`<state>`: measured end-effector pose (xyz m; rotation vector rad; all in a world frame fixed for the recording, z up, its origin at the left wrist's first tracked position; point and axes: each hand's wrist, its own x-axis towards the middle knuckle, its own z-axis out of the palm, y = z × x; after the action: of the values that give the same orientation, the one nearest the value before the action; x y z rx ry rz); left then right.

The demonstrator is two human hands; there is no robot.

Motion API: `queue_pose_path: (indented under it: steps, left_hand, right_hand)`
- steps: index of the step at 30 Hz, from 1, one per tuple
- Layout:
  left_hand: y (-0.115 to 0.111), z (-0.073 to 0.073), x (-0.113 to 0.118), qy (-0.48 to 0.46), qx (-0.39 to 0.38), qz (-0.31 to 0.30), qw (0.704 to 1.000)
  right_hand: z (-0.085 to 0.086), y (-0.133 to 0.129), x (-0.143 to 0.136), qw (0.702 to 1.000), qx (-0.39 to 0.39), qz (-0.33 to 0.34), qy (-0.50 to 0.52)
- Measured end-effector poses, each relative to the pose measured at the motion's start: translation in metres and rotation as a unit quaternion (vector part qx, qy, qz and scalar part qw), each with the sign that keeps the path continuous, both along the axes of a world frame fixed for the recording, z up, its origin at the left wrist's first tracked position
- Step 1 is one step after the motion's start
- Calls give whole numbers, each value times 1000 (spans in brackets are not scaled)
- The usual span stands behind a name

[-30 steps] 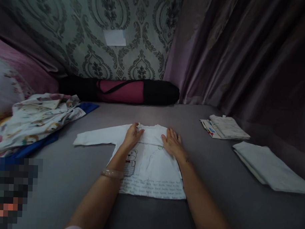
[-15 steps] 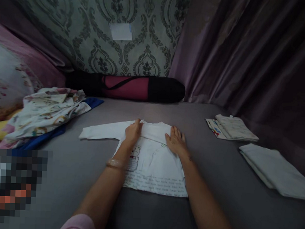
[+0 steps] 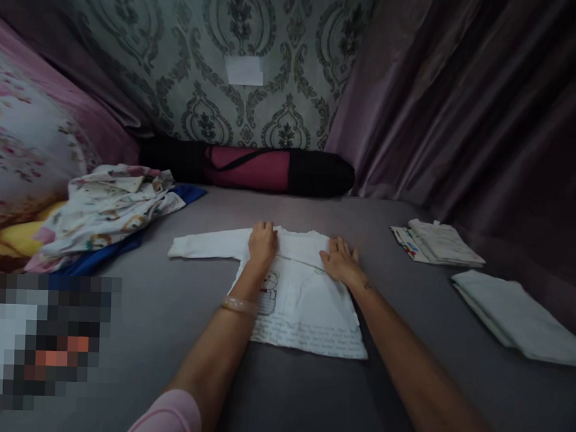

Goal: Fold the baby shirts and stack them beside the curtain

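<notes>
A small white long-sleeved shirt [image 3: 308, 305] lies flat on the grey sheet, with a bear drawing on its front and rows of lettering along the hem. One sleeve [image 3: 211, 243] stretches out to the left; the other is folded across the chest. My left hand [image 3: 262, 245] is closed at the left shoulder, its fingers curled down on the end of the folded sleeve. At the right shoulder my right hand [image 3: 342, 263] lies open, fingers spread against the folded edge of the cloth.
Folded patterned clothes [image 3: 442, 242] and a folded white garment [image 3: 521, 315] lie at the right. A loose heap of clothes [image 3: 113, 210] is at the left, beside a floral pillow [image 3: 31, 131]. Along the wall rests a black and red long bag [image 3: 252, 167].
The view has shifted slightly, so the shirt and both hands appear a little further right. My left hand's fingers look more curled on the sleeve. My right hand remains at the right shoulder.
</notes>
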<state>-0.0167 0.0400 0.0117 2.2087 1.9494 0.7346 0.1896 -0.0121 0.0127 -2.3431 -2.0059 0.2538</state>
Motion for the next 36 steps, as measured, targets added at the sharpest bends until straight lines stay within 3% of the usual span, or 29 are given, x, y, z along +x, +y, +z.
queue_pose_path:
  steps: [3, 7, 10, 13, 17, 22, 36]
  left_hand:
    - [-1, 5, 6, -23, -7, -62, 998]
    - [-1, -3, 14, -44, -41, -173, 983]
    - [2, -18, 13, -21, -54, -211, 976]
    - [4, -30, 10, 14, -69, -208, 976]
    - [3, -32, 10, 49, -85, -196, 976]
    - [-3, -29, 11, 92, -81, -166, 979]
    - [-1, -33, 7, 106, -123, -134, 978]
  right_hand:
    - [10, -1, -21, 995, 62, 81, 23]
    - [8, 3, -55, 973, 23, 203, 105]
    - [1, 8, -68, 967, -4, 223, 126]
    - [-5, 10, -70, 966, -15, 224, 128]
    - [-11, 9, -67, 971, -7, 212, 113]
    - [-15, 5, -62, 986, 11, 149, 77]
    - [-19, -4, -17, 1000, 15, 6, 13]
